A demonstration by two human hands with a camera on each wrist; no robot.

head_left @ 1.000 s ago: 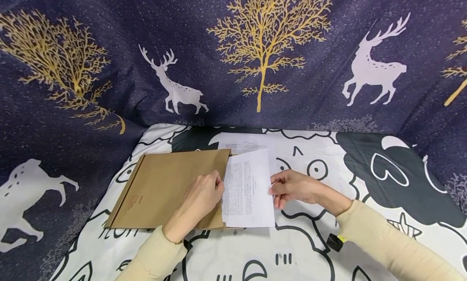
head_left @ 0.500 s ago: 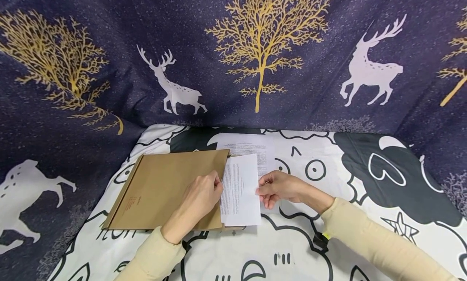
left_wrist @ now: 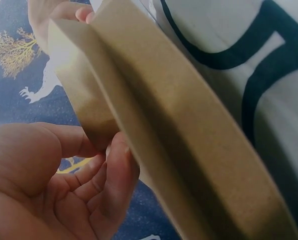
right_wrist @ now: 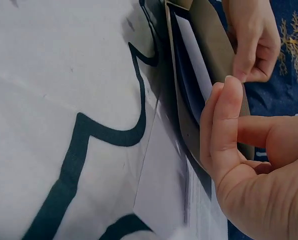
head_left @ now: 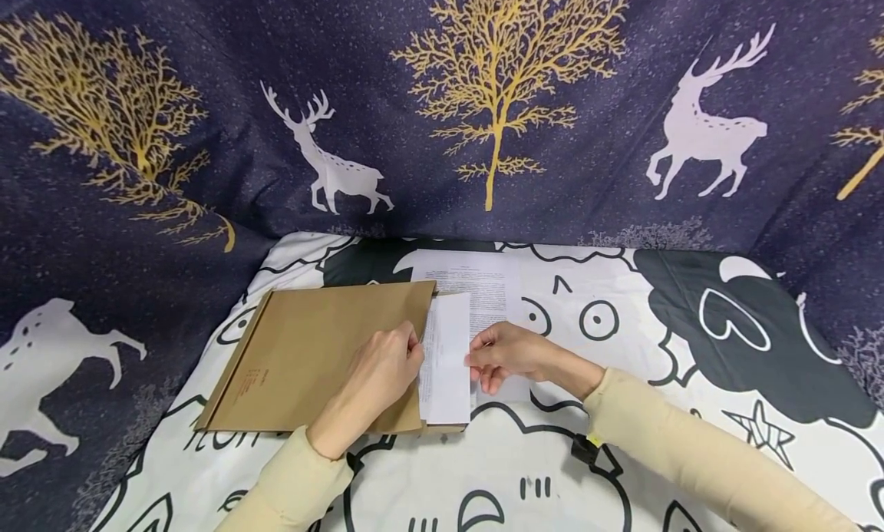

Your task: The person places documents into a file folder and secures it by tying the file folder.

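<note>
A brown kraft-paper document envelope (head_left: pixel 311 348) lies tilted on the patterned cloth, its mouth toward the right. My left hand (head_left: pixel 381 372) pinches the upper edge of that mouth between thumb and fingers; the left wrist view shows the envelope's parted brown walls (left_wrist: pixel 154 110). A white printed sheet (head_left: pixel 450 363) sits partly inside the envelope, its right part sticking out. Pinched at the sheet's right edge are the thumb and fingers of my right hand (head_left: pixel 509 357). In the right wrist view, a white paper edge (right_wrist: pixel 194 50) and a dark strip show within the envelope mouth.
Another printed sheet (head_left: pixel 493 286) lies flat on the cloth behind the envelope, partly covered. White cloth with black cartoon drawings (head_left: pixel 587 501) spreads all round. A dark blue curtain (head_left: pixel 428 156) with deer and trees hangs at the back and left.
My right hand has moved left with the sheet, which has slid deeper into the envelope, so less of it sticks out. My left hand has kept its place on the envelope's edge.
</note>
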